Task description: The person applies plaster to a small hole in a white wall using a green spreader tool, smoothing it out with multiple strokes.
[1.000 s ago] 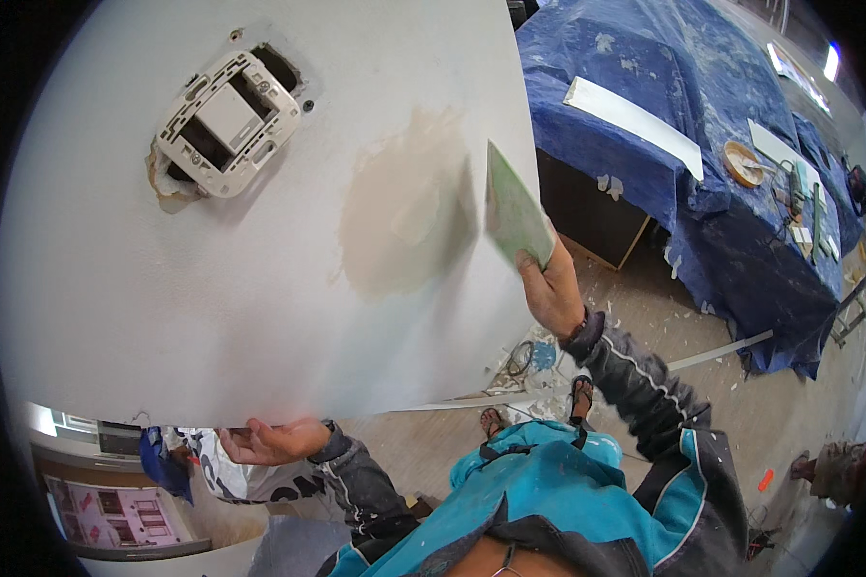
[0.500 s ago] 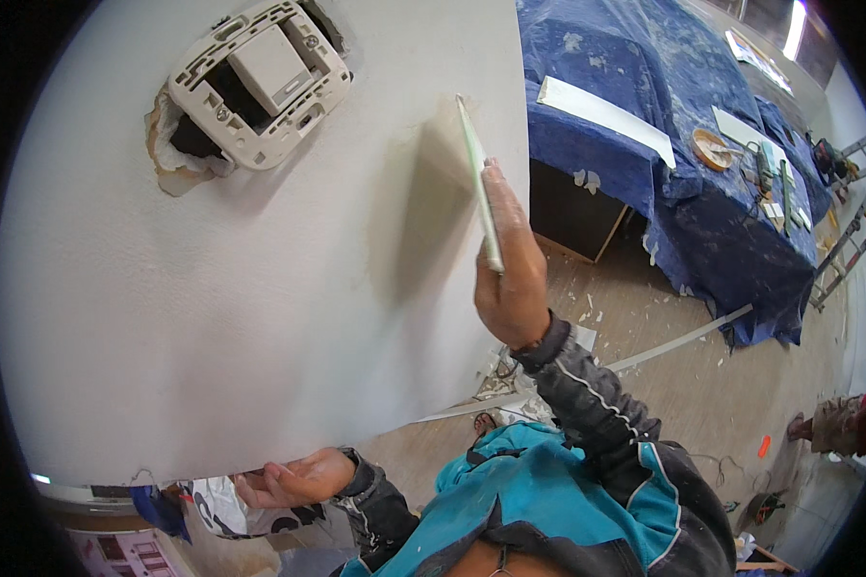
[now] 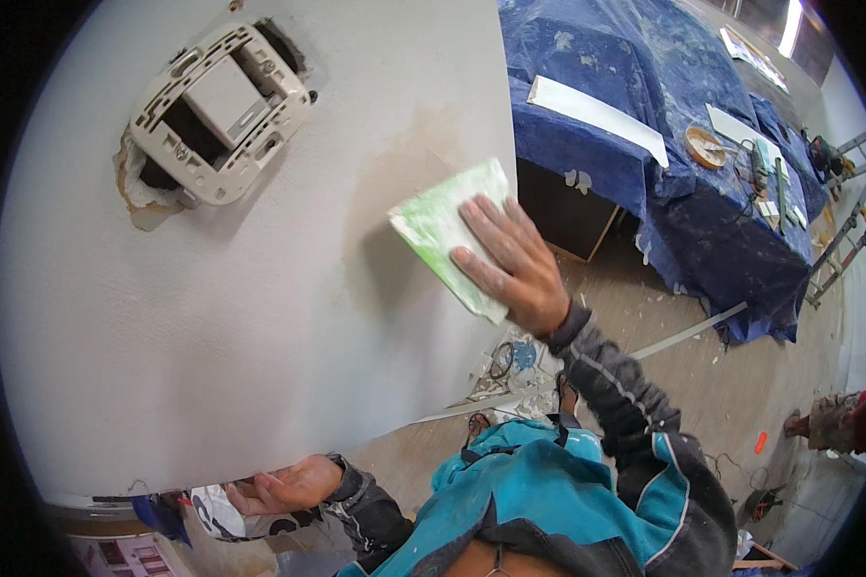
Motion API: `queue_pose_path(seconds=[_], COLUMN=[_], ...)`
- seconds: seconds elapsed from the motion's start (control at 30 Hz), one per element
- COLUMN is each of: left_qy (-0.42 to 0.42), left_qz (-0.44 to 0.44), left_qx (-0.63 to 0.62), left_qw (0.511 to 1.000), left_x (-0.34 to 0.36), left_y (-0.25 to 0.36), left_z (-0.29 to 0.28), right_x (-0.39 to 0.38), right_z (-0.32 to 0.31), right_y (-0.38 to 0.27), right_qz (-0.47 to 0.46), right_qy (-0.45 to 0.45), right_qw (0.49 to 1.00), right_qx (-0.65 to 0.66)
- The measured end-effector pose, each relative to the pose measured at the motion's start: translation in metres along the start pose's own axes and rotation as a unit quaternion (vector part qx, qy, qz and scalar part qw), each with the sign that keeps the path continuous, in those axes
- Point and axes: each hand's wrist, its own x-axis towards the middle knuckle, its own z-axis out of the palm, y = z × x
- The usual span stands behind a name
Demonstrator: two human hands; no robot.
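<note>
As I watch from far off through the head camera, a thin, four-cornered sheet in pale green and white [image 3: 435,223] sits before the right-hand part of the broad white wall panel [image 3: 192,317], partly covering a blotchy beige patch [image 3: 404,159]. The bare, dust-whitened right hand [image 3: 515,264] is closed on it, digits fanned over its near face; I take that spread as a way to back the limp material evenly, so it doesn't buckle. Whatever grips behind is hidden from me. A shadow falls left of the sheet, so I judge at least that side is off the surface, though I can't tell about the rest

Its longest visible edge slopes from the left corner down to the right, and I read the long axis along that slant; a shorter edge faces up and left, away from the wrist

Well apart from the right one, the bare left hand [image 3: 293,484] is palm up, fingers loosely curled around nothing I can see, just by the panel's bottom edge, perhaps to steady the body. Upper left, a white plastic switch frame [image 3: 226,106] sits askew beside ragged cut-outs, perhaps left loose for access
</note>
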Motion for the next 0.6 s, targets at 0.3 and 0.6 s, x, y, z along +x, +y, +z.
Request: queue_pose_path(seconds=[0.3, 0.6], left_qy=[0.071, 0.149], left_qz=[-0.149, -0.234], left_qx=[-0.14, -0.184], left_qw=[0.976, 0.943], left_x=[-0.025, -0.001], left_y=[-0.025, 0.008], left_z=[-0.005, 0.007], right_x=[0.05, 0.043], right_z=[-0.014, -0.009], right_y=[0.057, 0.058], right_qz=[-0.121, -0.093], right_qy=[-0.079, -0.06], right_qw=[0.989, 0.994], right_qx=[-0.029, -0.003])
